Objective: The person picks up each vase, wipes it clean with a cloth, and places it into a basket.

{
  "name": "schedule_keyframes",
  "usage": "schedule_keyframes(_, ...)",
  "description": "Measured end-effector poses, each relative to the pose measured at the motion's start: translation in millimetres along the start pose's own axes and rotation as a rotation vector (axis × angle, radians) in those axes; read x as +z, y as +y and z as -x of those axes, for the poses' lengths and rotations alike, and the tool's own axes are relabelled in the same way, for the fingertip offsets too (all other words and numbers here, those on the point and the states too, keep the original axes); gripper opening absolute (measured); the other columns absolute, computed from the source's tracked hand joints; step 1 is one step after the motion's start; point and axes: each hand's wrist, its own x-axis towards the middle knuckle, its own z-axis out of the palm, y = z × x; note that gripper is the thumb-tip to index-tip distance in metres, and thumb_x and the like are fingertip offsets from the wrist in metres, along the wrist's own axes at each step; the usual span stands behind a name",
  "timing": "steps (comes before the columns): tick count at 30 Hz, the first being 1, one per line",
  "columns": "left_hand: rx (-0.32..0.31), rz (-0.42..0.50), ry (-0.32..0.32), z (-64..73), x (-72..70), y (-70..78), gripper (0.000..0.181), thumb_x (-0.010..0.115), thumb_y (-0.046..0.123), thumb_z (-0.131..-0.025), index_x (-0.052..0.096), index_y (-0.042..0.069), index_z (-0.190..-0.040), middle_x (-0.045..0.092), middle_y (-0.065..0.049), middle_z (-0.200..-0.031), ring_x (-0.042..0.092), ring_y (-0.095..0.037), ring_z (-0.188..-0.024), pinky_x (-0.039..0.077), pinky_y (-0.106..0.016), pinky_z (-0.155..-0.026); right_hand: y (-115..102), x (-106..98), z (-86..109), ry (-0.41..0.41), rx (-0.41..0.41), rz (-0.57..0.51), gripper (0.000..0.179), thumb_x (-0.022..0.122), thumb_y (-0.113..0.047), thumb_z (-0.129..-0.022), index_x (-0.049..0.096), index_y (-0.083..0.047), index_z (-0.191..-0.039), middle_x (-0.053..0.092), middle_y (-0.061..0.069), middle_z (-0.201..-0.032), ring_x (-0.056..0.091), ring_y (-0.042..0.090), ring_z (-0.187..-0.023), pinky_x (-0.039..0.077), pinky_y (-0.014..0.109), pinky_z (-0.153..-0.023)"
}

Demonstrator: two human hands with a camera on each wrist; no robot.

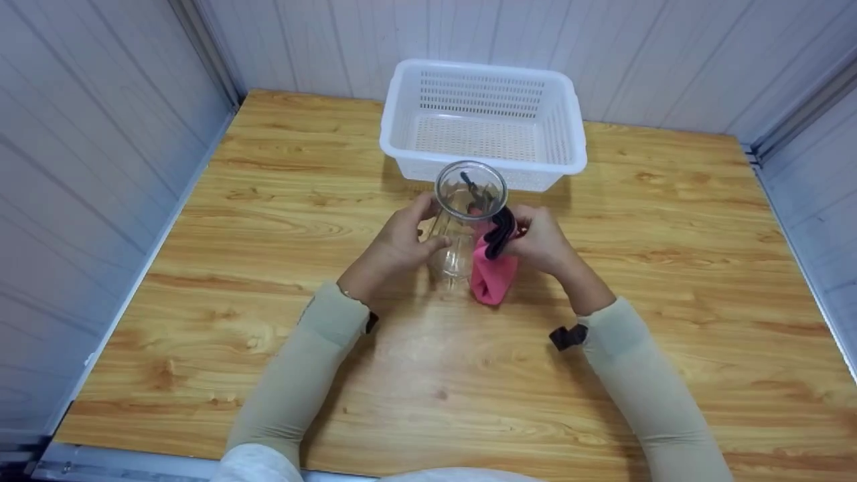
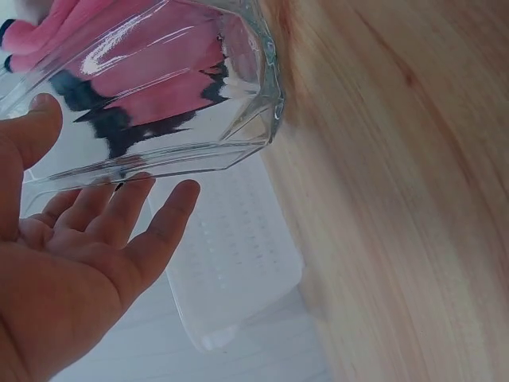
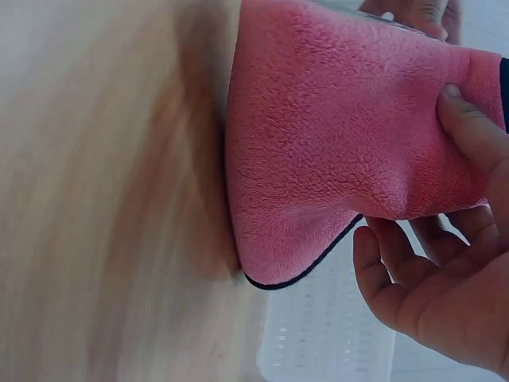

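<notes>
A clear glass jar with a round rim and faceted sides stands tilted over the middle of the table. My left hand grips it from the left, thumb on the near side and fingers behind. In the left wrist view the glass shows pink cloth through its wall. My right hand pinches a pink cloth with dark edging against the jar's right side. The right wrist view shows the fuzzy cloth hanging down, the right thumb on its face and fingers behind it.
A white perforated plastic basket stands behind the jar near the back wall. The wood-grain table lies below both hands. White panel walls enclose the left, back and right sides.
</notes>
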Motion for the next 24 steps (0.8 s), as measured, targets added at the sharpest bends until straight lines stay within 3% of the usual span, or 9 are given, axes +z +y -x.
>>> schedule_keyframes(4, -0.008, -0.003, -0.003, -0.4, 0.3, -0.7, 0.060, 0.072, 0.015, -0.086, 0.042, 0.017, -0.138, 0.051, -0.009, -0.143, 0.044, -0.027, -0.136, 0.043, -0.046, -0.110, 8, 3, 0.1, -0.042, 0.043, 0.056, 0.030, 0.091, -0.016, -0.062, 0.074, -0.002, -0.082, 0.064, -0.009, -0.071, 0.058, 0.006, -0.070, 0.049, 0.016, -0.059)
schedule_keyframes(7, -0.016, -0.010, -0.010, -0.6, 0.2, -0.6, 0.062, 0.070, 0.016, -0.087, 0.040, 0.018, -0.140, 0.049, -0.008, -0.145, 0.043, -0.026, -0.137, 0.042, -0.046, -0.111, -10, 2, 6.9, -0.056, 0.069, 0.080, 0.029, 0.089, -0.011, -0.064, 0.073, 0.002, -0.084, 0.065, -0.008, -0.071, 0.057, 0.006, -0.070, 0.049, 0.014, -0.060)
schedule_keyframes(12, -0.011, -0.004, -0.017, -1.7, 0.5, -0.8, 0.067, 0.068, 0.013, -0.088, 0.035, 0.022, -0.146, 0.044, -0.007, -0.149, 0.040, -0.024, -0.139, 0.039, -0.048, -0.113, -6, 3, 6.6, -0.050, 0.075, 0.068, 0.037, 0.090, -0.013, -0.063, 0.066, 0.000, -0.088, 0.063, -0.003, -0.076, 0.059, 0.011, -0.072, 0.052, 0.017, -0.061)
schedule_keyframes(14, -0.011, 0.002, -0.017, -2.2, 0.8, -0.9, 0.067, 0.067, 0.011, -0.088, 0.034, 0.023, -0.146, 0.040, -0.007, -0.150, 0.040, -0.026, -0.139, 0.039, -0.049, -0.112, 6, 5, 2.1, -0.038, 0.062, 0.056, 0.044, 0.090, -0.015, -0.061, 0.064, -0.001, -0.093, 0.062, 0.002, -0.082, 0.059, 0.014, -0.075, 0.052, 0.020, -0.063)
schedule_keyframes(19, -0.014, -0.011, -0.023, -3.0, 0.3, 0.0, 0.064, 0.065, 0.007, -0.089, 0.037, 0.023, -0.144, 0.036, -0.009, -0.144, 0.042, -0.031, -0.136, 0.041, -0.049, -0.111, 0, 4, -0.3, -0.016, 0.002, 0.017, 0.060, 0.089, -0.011, -0.063, 0.060, 0.001, -0.114, 0.058, 0.010, -0.104, 0.054, 0.017, -0.090, 0.050, 0.027, -0.078)
schedule_keyframes(22, -0.004, -0.024, -0.035, -3.9, -0.8, 0.8, 0.062, 0.063, 0.005, -0.090, 0.039, 0.022, -0.144, 0.037, -0.008, -0.140, 0.044, -0.029, -0.134, 0.042, -0.044, -0.112, -5, 1, -2.2, -0.004, -0.040, -0.052, 0.062, 0.086, -0.007, -0.066, 0.060, -0.001, -0.122, 0.058, 0.006, -0.110, 0.053, 0.014, -0.096, 0.051, 0.030, -0.083)
schedule_keyframes(24, 0.007, -0.021, -0.047, -4.6, -1.3, 1.2, 0.061, 0.062, 0.003, -0.090, 0.039, 0.022, -0.144, 0.038, -0.008, -0.139, 0.046, -0.029, -0.133, 0.042, -0.042, -0.111, -11, -3, -3.4, 0.008, -0.071, -0.123, 0.056, 0.083, -0.002, -0.068, 0.061, 0.002, -0.119, 0.061, 0.002, -0.104, 0.054, 0.011, -0.094, 0.052, 0.028, -0.081)
